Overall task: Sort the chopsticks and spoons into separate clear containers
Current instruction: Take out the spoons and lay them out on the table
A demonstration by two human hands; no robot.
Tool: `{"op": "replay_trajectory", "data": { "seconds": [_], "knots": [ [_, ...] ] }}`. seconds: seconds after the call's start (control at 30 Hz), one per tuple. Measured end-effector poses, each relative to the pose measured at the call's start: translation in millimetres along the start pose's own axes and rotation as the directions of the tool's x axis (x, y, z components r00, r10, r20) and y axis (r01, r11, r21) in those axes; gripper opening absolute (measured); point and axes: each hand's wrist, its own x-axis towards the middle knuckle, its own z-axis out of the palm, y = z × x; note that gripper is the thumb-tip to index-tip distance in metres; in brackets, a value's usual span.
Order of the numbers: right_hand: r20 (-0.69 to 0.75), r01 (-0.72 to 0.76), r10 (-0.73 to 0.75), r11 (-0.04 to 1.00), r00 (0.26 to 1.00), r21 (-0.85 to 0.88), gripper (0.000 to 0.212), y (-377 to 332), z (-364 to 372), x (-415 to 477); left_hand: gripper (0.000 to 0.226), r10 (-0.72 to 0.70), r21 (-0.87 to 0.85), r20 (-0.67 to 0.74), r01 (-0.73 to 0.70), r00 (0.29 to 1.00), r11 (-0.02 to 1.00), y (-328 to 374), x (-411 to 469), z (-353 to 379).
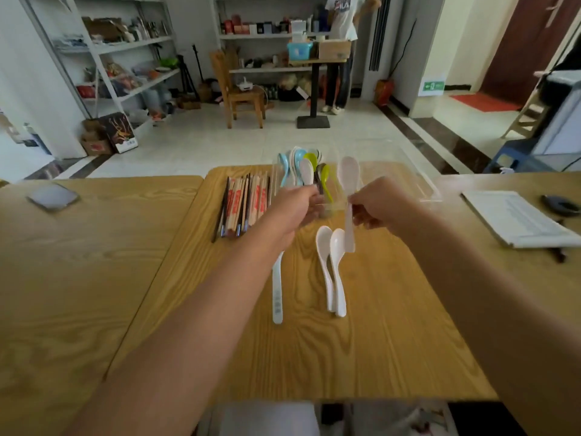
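Note:
My right hand [375, 204] pinches a white spoon [349, 177] by its handle, bowl pointing away, over the near edge of a clear container [421, 190]. My left hand [298, 209] reaches to the front of the clear container [278, 171] of blue, white, green and dark spoons [306, 166]; its fingers curl at a spoon handle, though the grip is hidden. Two white spoons [331, 265] lie nested on the wooden table [361, 341]. Another white spoon [277, 294] lies partly under my left forearm. Wrapped and dark chopsticks [243, 201] lie bundled at the left.
A phone [52, 196] lies on the left table. Papers [515, 217] and a dark object [561, 204] sit on the right. Beyond the table are a wooden chair [242, 92], shelves, a stand table and a standing person [341, 51].

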Motion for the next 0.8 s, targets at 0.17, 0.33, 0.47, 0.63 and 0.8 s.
{"op": "replay_trajectory", "data": {
  "seconds": [0.17,0.33,0.47,0.63,0.8],
  "knots": [
    [0.045,-0.124,0.126,0.991,0.991,-0.042,0.023,49,6,-38,0.027,-0.113,0.093,0.057,0.108,0.992,0.99,-40,-35,9],
    [0.054,-0.177,0.185,0.977,0.981,-0.122,0.027,67,14,-41,0.029,-0.163,0.177,0.046,0.153,0.985,0.972,-57,-45,14],
    [0.05,-0.199,0.211,0.963,0.976,-0.18,0.024,74,25,-36,0.022,-0.181,0.198,0.053,0.167,0.982,0.966,-60,-46,17],
    [0.051,-0.193,0.213,0.948,0.976,-0.254,0.031,77,30,-33,0.02,-0.213,0.18,0.056,0.2,0.975,0.963,-59,-47,19],
    [0.026,-0.195,0.209,0.945,0.978,-0.262,0.02,78,26,-27,0.03,-0.213,0.138,0.048,0.205,0.976,0.969,-56,-45,18]
  ]
}}
